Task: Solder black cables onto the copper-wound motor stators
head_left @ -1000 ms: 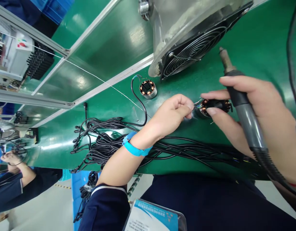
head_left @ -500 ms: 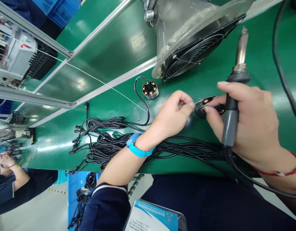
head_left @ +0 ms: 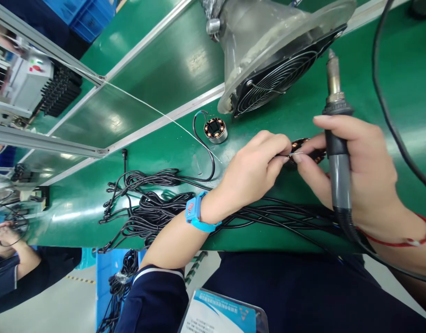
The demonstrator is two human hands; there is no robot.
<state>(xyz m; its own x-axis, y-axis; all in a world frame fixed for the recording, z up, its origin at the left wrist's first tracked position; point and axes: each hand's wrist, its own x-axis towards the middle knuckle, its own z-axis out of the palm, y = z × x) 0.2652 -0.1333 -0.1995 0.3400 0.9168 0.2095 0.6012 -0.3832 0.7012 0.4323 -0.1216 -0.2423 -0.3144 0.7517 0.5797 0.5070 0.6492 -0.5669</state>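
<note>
My left hand (head_left: 252,169), with a blue wrist strap (head_left: 196,213), pinches thin wire ends against a small copper-wound stator (head_left: 305,149). My right hand (head_left: 355,171) grips a soldering iron (head_left: 336,138) with its tip pointing up and away. Its thumb and forefinger also pinch the same stator, which is mostly hidden between the two hands. A thin solder wire (head_left: 157,112) runs across the green bench (head_left: 157,69) toward my left hand.
A second stator (head_left: 216,130) with a black lead lies on the bench. Behind it stands a fume fan (head_left: 278,69) with a wire grille. A tangle of black cables (head_left: 147,208) lies by the front edge. Another person's arm (head_left: 15,249) shows at far left.
My left hand has closed in against the stator, and its wrist has rolled. My right hand swung the soldering iron from a slant to nearly upright.
</note>
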